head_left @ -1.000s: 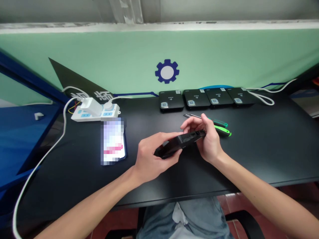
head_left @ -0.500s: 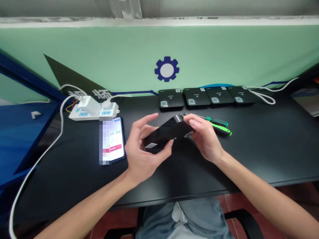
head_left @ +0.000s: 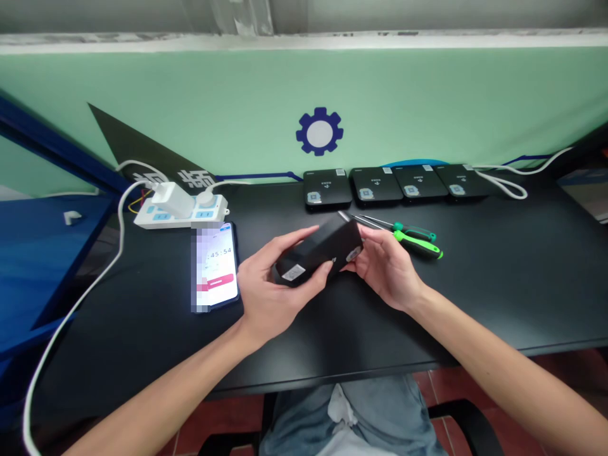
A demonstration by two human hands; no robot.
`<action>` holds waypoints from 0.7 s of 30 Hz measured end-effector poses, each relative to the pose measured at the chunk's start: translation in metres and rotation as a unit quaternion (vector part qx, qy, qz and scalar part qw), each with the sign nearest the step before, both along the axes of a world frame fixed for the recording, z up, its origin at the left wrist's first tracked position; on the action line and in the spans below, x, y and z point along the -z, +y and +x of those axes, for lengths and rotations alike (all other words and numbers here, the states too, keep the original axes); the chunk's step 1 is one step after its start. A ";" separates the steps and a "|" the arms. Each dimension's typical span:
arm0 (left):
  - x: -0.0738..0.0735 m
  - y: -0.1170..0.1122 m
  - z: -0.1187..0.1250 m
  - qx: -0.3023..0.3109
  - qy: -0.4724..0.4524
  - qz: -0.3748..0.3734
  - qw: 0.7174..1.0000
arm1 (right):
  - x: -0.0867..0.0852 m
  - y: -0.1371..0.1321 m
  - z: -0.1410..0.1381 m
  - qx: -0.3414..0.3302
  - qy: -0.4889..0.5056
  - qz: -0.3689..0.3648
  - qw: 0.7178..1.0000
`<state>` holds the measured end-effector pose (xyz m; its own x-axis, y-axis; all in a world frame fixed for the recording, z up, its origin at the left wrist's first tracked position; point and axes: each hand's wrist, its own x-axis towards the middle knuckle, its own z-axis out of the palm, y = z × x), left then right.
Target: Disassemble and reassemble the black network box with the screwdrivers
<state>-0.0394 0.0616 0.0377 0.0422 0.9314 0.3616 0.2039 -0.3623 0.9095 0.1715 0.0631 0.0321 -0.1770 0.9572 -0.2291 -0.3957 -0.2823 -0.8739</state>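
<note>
The black plastic case (head_left: 319, 252) has tipped up since a moment ago and now sits between both hands, above the desk (head_left: 361, 335). The left hand's (head_left: 280, 285) fingers lie together, clamped along its labelled face; the right hand's (head_left: 387, 266) fingers grip its far end. Two green-handled screwdrivers (head_left: 418, 244) lie just beside the right hand, and a smartphone (head_left: 223, 266) lies near the left.

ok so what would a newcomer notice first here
The black box held between the left hand and right hand, mid-picture, comes first. Behind it, a blue gear sign stands out on the green wall; a lit phone lies on the desk left of the hands.
</note>
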 end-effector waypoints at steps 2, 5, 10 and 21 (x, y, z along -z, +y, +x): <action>-0.001 0.003 0.000 -0.017 -0.037 -0.036 0.999 | -0.001 -0.001 -0.001 -0.005 0.002 -0.010 1.000; 0.001 0.009 0.000 -0.024 -0.105 -0.109 0.988 | -0.002 -0.002 -0.003 -0.008 -0.012 -0.006 1.000; 0.006 0.022 -0.002 0.048 -0.190 -0.208 0.958 | -0.003 -0.004 -0.007 0.068 -0.094 0.097 0.989; 0.019 0.031 -0.002 0.242 -0.234 -0.357 0.871 | 0.003 -0.014 -0.011 0.180 -0.239 0.241 0.923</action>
